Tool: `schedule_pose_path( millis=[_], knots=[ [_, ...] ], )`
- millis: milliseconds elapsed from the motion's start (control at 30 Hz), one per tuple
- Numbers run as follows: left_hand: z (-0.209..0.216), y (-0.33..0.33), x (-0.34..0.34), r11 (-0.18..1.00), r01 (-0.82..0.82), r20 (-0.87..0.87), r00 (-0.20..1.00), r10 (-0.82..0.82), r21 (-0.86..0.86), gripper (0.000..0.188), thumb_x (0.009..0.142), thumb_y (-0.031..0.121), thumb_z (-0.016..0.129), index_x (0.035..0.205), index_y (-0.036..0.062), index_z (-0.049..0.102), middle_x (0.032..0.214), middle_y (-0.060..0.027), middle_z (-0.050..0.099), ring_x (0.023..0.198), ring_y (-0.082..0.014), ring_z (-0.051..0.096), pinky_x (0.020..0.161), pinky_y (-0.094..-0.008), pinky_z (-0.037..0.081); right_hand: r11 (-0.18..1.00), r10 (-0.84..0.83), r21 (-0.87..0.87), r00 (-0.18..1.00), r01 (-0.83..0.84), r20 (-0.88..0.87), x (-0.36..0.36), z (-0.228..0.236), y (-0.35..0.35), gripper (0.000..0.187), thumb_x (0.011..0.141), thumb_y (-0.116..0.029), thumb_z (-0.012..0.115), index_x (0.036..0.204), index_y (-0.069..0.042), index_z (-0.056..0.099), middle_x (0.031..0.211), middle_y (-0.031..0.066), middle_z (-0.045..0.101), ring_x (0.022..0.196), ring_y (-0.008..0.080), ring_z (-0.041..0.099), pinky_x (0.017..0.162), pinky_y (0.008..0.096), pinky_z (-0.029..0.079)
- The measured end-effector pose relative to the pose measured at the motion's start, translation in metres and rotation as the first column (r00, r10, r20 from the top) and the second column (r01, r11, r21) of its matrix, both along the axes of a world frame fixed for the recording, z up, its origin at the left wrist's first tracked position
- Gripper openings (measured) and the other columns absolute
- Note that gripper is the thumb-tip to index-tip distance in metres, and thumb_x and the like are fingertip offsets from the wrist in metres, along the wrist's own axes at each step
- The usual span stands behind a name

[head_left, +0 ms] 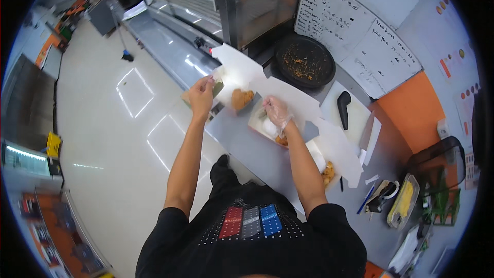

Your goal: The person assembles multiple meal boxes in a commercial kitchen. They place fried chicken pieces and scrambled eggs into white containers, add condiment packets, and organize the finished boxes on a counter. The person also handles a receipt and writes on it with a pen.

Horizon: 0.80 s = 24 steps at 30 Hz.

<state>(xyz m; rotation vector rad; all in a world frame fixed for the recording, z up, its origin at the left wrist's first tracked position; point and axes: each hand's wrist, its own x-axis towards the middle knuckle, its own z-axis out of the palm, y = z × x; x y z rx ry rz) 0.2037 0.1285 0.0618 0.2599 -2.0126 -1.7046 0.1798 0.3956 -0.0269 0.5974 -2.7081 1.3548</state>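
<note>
Head view, the only one. Three white boxes with raised lids stand in a row along the bench (231,129), the row slanting from upper left to lower right.

Middle box (297,98): directly under the right hand (278,113), which is the nearer of the two. Its fingers are drawn together over the box's left part; cannot tell whether they hold anything. Clear glove on this hand. Inside: a white mound (269,126), likely rice, and a browned fried piece (281,140) at the near right, partly under the wrist.

Left box (241,66): just right of the left hand (201,97). Fingertips close together at its left side, next to something green (217,88); whether they grip it cannot be told. Inside: white food and a golden fried piece (242,99) toward the near right.

Right box (339,149): beside the right forearm, clear of both hands; white contents, browned pieces (328,173).

Beyond the row: round black tray (304,62) scattered with crumbs.
</note>
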Motion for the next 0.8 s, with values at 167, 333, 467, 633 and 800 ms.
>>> schedule_pose_path(
  millis=[167, 333, 467, 633, 800],
  knots=[
    [-0.049, -0.022, -0.077, 0.944, 0.097, 0.195, 0.980, -0.036, -0.316, 0.028, 0.091, 0.016, 0.062, 0.110, -0.0041, 0.067, 0.101, -0.0167, 0.070, 0.093, -0.0238, 0.068, 0.083, -0.0325, 0.050, 0.945, -0.325, -0.013, 0.931, 0.327, -0.165, 0.014, 0.009, -0.022, 0.026, 0.089, -0.015, 0.057, 0.111, -0.002, 0.059, 0.101, 0.0164, 0.065, 0.095, 0.0265, 0.063, 0.084, 0.0375, 0.050],
    [-0.052, -0.029, -0.087, 0.874, 0.207, 0.099, 0.978, -0.181, -0.439, 0.027, 0.086, 0.002, 0.060, 0.112, -0.0035, 0.064, 0.101, -0.0196, 0.069, 0.089, -0.0328, 0.068, 0.078, -0.0373, 0.053, 0.662, -0.745, -0.047, 0.650, 0.748, -0.151, 0.063, 0.047, -0.068, 0.034, 0.090, -0.018, 0.058, 0.119, 0.000, 0.058, 0.114, 0.0231, 0.062, 0.106, 0.0351, 0.061, 0.089, 0.0421, 0.050],
    [-0.044, -0.037, -0.088, 0.747, 0.218, 0.065, 0.971, -0.229, -0.629, 0.029, 0.084, 0.001, 0.061, 0.113, -0.0005, 0.063, 0.104, -0.0167, 0.066, 0.099, -0.0338, 0.062, 0.086, -0.0397, 0.049, 0.713, -0.698, 0.141, 0.714, 0.686, 0.058, 0.067, 0.055, -0.088, 0.032, 0.089, -0.016, 0.057, 0.116, 0.000, 0.059, 0.115, 0.0233, 0.062, 0.107, 0.0384, 0.059, 0.087, 0.0450, 0.050],
    [-0.056, -0.044, -0.095, 0.662, 0.059, -0.116, 0.969, -0.218, -0.747, 0.038, 0.081, 0.004, 0.064, 0.119, 0.0024, 0.059, 0.114, -0.0152, 0.061, 0.109, -0.0353, 0.054, 0.095, -0.0428, 0.041, 0.722, -0.689, 0.040, 0.723, 0.691, -0.038, 0.088, 0.046, -0.085, 0.031, 0.087, -0.013, 0.058, 0.116, -0.001, 0.059, 0.110, 0.0203, 0.063, 0.101, 0.0389, 0.061, 0.085, 0.0464, 0.050],
    [-0.024, -0.004, -0.042, 0.719, -0.027, -0.240, 0.951, -0.197, -0.694, 0.030, 0.088, 0.010, 0.064, 0.116, 0.0005, 0.059, 0.114, -0.0147, 0.062, 0.106, -0.0318, 0.056, 0.091, -0.0408, 0.043, 0.809, -0.586, -0.055, 0.795, 0.586, -0.156, 0.204, 0.040, -0.051, 0.019, 0.088, -0.013, 0.060, 0.104, -0.003, 0.063, 0.097, 0.0178, 0.065, 0.087, 0.0363, 0.062, 0.076, 0.0435, 0.051]
  ],
)
